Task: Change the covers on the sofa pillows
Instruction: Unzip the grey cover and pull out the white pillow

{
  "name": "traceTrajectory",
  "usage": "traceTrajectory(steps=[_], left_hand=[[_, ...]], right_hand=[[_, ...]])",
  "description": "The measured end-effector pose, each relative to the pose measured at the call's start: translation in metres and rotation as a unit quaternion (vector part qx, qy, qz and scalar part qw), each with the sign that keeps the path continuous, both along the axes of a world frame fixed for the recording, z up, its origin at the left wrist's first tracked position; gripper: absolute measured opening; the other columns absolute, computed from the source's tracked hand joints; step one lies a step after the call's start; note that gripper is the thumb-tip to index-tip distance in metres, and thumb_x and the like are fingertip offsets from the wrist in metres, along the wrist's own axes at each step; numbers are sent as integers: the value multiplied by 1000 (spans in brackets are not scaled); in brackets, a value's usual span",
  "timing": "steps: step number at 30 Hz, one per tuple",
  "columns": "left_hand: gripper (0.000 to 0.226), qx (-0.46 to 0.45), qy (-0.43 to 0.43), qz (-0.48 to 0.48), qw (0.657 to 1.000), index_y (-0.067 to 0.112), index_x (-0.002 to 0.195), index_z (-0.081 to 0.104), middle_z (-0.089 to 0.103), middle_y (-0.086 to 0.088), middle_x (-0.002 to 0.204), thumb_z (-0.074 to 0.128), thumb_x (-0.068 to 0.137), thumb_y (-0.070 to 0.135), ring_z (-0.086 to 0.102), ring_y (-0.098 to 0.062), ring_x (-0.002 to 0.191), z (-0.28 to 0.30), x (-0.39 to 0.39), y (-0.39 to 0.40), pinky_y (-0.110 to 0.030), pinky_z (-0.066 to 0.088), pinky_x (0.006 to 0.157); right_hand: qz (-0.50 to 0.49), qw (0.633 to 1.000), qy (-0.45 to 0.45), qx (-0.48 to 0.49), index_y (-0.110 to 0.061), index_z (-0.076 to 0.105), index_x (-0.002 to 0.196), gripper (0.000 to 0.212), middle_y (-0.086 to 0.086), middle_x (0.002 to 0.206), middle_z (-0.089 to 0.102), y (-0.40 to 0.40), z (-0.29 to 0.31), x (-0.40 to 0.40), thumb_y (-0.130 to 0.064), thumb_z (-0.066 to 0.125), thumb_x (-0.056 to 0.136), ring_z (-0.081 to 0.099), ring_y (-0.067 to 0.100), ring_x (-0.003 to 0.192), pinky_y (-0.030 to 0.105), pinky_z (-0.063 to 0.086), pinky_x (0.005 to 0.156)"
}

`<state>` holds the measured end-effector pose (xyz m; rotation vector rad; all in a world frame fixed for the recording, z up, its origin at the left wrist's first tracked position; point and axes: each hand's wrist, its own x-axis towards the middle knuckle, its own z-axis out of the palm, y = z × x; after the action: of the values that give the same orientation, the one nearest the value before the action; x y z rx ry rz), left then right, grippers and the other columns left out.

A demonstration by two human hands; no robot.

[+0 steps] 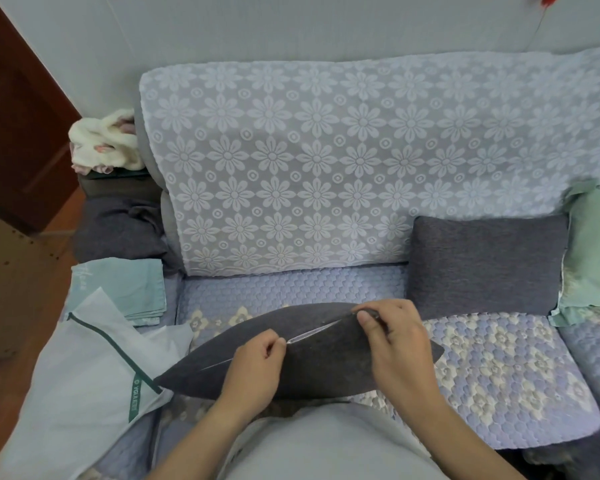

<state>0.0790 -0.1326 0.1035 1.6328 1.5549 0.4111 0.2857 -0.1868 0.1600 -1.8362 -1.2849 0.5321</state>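
I see 2 gray pillows: left hand (pixel 257 362) & right hand (pixel 392 337) both pinch center-frame pillow (pixel 326 362); 2nd pillow (pixel 485 265) right, 1 green pillow (pixel 593 258) far right.

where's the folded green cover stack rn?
Head view, left side: the folded green covers lie on the sofa's left end, behind the white zip bag and just below the crumpled dark grey cloth.

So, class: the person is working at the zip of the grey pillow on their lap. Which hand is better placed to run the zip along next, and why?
Probably the left hand: it pinches at the zip line mid-seam on the grey pillow, where the puller seems to be. The right hand grips the seam's far end, steadying it.
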Motion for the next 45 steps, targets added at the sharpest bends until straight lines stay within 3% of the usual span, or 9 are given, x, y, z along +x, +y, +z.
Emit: traceTrajectory(steps=[8, 12, 15, 19, 23, 26, 28, 34, 45], left_hand=[[31, -124, 152, 79, 977, 15, 74, 54, 61, -5, 81, 42, 101, 24, 59, -27, 81, -64, -30, 21, -39, 47, 74], [30, -114, 84, 52, 989, 8, 77, 57, 61, -6, 78, 47, 102, 20, 59, -24, 80, -68, -45, 18, -39, 46, 75], [29, -85, 21, 18, 996, 4, 77, 55, 61, -10, 76, 49, 101, 19, 56, -21, 74, -55, -23, 8, -39, 43, 69], [30, -59, 58, -61, 995, 13, 68, 47, 55, -1, 66, 50, 97, 22, 53, -18, 68, -48, 19, -12, -43, 42, 68], [29, -69, 149, -108, 980, 19, 69, 47, 57, 3, 70, 45, 97, 27, 56, -20, 73, -42, 39, -22, -38, 38, 62], [30, -76, 179, -129, 972, 19, 71, 46, 56, 1, 73, 43, 99, 27, 55, -21, 73, -37, 41, -25, -38, 39, 62], [31, -78, 167, -121, 975, 20, 69, 42, 52, 2, 70, 42, 100, 26, 50, -19, 69, -35, 40, -28, -37, 34, 59], [32, -92, 173, -88, 977, 20, 69, 44, 54, 3, 70, 42, 99, 28, 50, -16, 65, -43, 20, -26, -36, 35, 56], [33, -19, 112, 96, 989, 16, 66, 47, 57, -2, 66, 50, 99, 23, 54, -21, 66, -20, -64, 6, -40, 45, 68]], right_hand=[[-114, 992, 46, -42, -30, 65, 95, 16, -15, 95, 58, 1, -9, 38, -20, 54, 101, 53, -2, 92, 17, 38, 76], [-186, 976, 44, -106, -22, 66, 99, 15, -6, 96, 66, -6, -29, 80, -19, 52, 102, 58, 10, 88, 33, 43, 77], [-225, 947, -66, -221, -13, 67, 117, 24, 9, 109, 68, -15, -45, 108, -17, 49, 102, 60, 23, 92, 39, 50, 79], [48, 961, -154, -224, -25, 52, 139, 44, -6, 137, 51, -17, -60, 70, -28, 60, 95, 45, 16, 130, 33, 36, 109], [345, 861, -227, -296, -19, 49, 131, 54, 5, 133, 47, -15, -121, -5, -45, 56, 84, 45, 28, 120, 37, 42, 99], [340, 872, -288, -201, -20, 50, 95, 29, 2, 97, 52, -6, -142, -9, -31, 69, 76, 54, 23, 85, 31, 40, 63], [361, 859, -328, -156, -23, 47, 87, 26, -2, 86, 52, -2, -143, -6, -30, 69, 75, 51, 19, 74, 30, 38, 56], [382, 833, -372, -145, -27, 47, 78, 44, -9, 64, 52, 0, -147, -28, -21, 82, 51, 52, 13, 52, 27, 27, 48], [293, 860, -376, -179, -26, 40, 77, 56, -8, 60, 47, 5, -153, -14, -14, 88, 50, 46, 17, 40, 27, 23, 47]])
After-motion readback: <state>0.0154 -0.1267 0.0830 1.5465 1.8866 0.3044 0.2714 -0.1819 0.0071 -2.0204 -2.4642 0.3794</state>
